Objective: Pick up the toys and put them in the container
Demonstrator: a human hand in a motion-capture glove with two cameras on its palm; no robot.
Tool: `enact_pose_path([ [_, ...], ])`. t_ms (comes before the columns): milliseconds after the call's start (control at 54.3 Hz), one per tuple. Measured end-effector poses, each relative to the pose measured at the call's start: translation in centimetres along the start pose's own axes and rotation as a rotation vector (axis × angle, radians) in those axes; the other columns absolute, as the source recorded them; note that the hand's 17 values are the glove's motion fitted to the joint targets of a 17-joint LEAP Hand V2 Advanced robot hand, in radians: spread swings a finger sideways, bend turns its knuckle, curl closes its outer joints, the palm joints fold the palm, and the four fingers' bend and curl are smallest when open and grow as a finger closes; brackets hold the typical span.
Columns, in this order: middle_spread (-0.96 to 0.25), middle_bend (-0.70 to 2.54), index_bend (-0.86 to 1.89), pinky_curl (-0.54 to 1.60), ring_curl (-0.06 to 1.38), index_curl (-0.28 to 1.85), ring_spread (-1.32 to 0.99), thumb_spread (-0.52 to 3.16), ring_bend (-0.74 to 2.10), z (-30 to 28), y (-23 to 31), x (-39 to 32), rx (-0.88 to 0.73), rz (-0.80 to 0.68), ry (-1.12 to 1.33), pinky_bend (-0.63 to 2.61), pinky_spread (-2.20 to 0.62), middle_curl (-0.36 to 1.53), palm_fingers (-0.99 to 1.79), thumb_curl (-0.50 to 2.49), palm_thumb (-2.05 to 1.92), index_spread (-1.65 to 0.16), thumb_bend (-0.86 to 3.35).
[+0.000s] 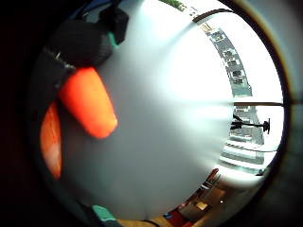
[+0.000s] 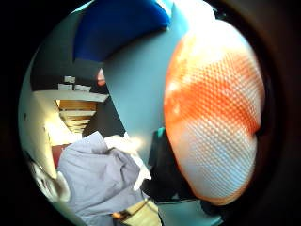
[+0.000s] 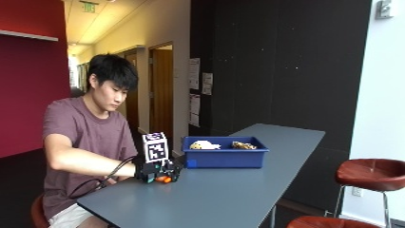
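Daylight glare whitens the table (image 1: 156,94); palm views blur at edges.

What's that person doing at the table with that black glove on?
The person is tidying toys into a blue container on the grey table. Right now their gloved right hand rests on the table beside the container and grips an orange toy. The toy hasn't gone in yet. Two other toys, a pale one and a brownish one, already lie inside the container.

Grey table (image 3: 253,190), dark wall (image 3: 284,61) behind, red wall (image 3: 25,85) left, lit corridor (image 3: 107,28), two brown stools (image 3: 370,173).
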State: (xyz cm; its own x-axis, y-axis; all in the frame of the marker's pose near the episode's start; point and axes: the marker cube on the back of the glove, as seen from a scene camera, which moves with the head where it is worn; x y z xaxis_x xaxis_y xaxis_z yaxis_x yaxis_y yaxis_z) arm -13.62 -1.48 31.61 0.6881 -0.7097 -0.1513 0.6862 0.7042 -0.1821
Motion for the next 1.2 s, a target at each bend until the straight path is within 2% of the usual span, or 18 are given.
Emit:
enact_pose_path([
  [37,-0.04,0.48,0.18,0.24,0.4,0.17,-0.1,1.23,0.6,-0.2,0.1,0.1,0.058,-0.004,-0.002,0.68,0.01,0.35,0.53,0.33,0.04,-0.18,0.01],
  [92,-0.08,0.57,0.2,0.25,0.45,0.19,-0.16,1.28,0.73,-0.7,0.2,-0.7,0.115,-0.039,-0.065,0.68,-0.07,0.39,0.7,0.35,0.07,-0.18,0.03],
  [129,-0.11,0.61,0.21,0.25,0.48,0.2,-0.2,1.31,0.79,-0.7,-0.1,-0.6,0.145,-0.024,0.03,0.68,-0.11,0.41,0.75,0.35,0.09,-0.18,0.04],
  [166,-0.14,0.62,0.19,0.29,0.53,0.2,-0.24,1.29,0.93,-0.7,-0.5,-0.5,0.163,-0.001,0.109,0.78,-0.17,0.42,0.94,0.39,0.19,-0.17,0.08],
  [184,-0.16,0.62,0.2,0.28,0.53,0.21,-0.25,1.3,0.94,-0.9,-0.6,-0.6,0.16,0.003,0.114,0.76,-0.18,0.43,0.88,0.39,0.17,-0.17,0.07],
  [202,-0.17,0.67,0.2,0.33,0.58,0.22,-0.27,1.28,1.04,-1.1,-0.8,-0.7,0.148,0.0,0.103,0.84,-0.22,0.46,1.07,0.41,0.23,-0.17,0.09],
  [239,-0.19,0.76,0.23,0.34,0.6,0.23,-0.3,1.24,1.1,-1.5,-1.0,-0.8,0.103,-0.017,0.054,0.9,-0.25,0.49,1.26,0.43,0.25,-0.18,0.09],
  [294,-0.21,0.85,0.34,0.39,0.65,0.28,-0.31,1.2,1.18,-2.0,-1.0,-0.2,0.02,-0.014,0.007,0.96,-0.29,0.55,1.34,0.45,0.27,-0.2,0.08],
  [313,-0.22,0.87,0.33,0.4,0.66,0.28,-0.32,1.19,1.2,-2.2,-1.0,0.1,-0.005,-0.004,-0.007,0.98,-0.31,0.56,1.25,0.46,0.27,-0.2,0.08],
  [331,-0.22,0.94,0.43,0.41,0.67,0.32,-0.32,1.18,1.22,-2.4,-0.9,0.5,-0.026,0.012,-0.028,0.97,-0.32,0.59,1.39,0.46,0.26,-0.2,0.07],
  [350,-0.23,0.93,0.42,0.43,0.68,0.32,-0.33,1.17,1.24,-2.7,-0.8,0.8,-0.044,0.033,-0.054,1.0,-0.32,0.59,1.28,0.47,0.27,-0.21,0.07],
  [368,-0.23,0.99,0.49,0.43,0.68,0.35,-0.33,1.16,1.25,-3.1,-0.7,1.1,-0.057,0.059,-0.083,1.0,-0.33,0.62,1.36,0.48,0.27,-0.21,0.06],
  [478,-0.23,1.12,0.66,0.47,0.71,0.44,-0.34,1.1,1.33,-6.4,0.3,3.9,-0.069,0.173,-0.188,1.06,-0.37,0.69,1.27,0.51,0.29,-0.22,0.04],
  [644,-0.22,1.22,0.8,0.53,0.72,0.55,-0.34,1.04,1.41,-14.1,0.7,7.6,0.01,0.299,-0.151,1.13,-0.39,0.75,1.17,0.57,0.31,-0.22,0.01],
  [754,-0.22,1.25,0.83,0.55,0.72,0.61,-0.34,1.0,1.45,-20.5,-0.7,8.1,0.09,0.218,-0.019,1.16,-0.4,0.78,1.13,0.6,0.32,-0.22,0.0],
  [846,-0.21,1.26,0.85,0.57,0.72,0.66,-0.33,0.98,1.47,-25.2,-3.7,7.4,0.142,0.341,-0.016,1.17,-0.4,0.79,1.1,0.62,0.32,-0.22,-0.01],
  [1049,-0.21,1.28,0.83,0.59,0.71,0.74,-0.33,0.95,1.51,-31.4,-12.2,2.6,0.207,0.134,-0.066,1.19,-0.41,0.82,1.08,0.66,0.33,-0.22,-0.01],
  [1196,-0.2,1.28,0.81,0.61,0.7,0.8,-0.32,0.94,1.52,-30.7,-19.3,-0.7,0.205,0.14,0.052,1.19,-0.41,0.83,1.07,0.68,0.32,-0.22,-0.01],
])
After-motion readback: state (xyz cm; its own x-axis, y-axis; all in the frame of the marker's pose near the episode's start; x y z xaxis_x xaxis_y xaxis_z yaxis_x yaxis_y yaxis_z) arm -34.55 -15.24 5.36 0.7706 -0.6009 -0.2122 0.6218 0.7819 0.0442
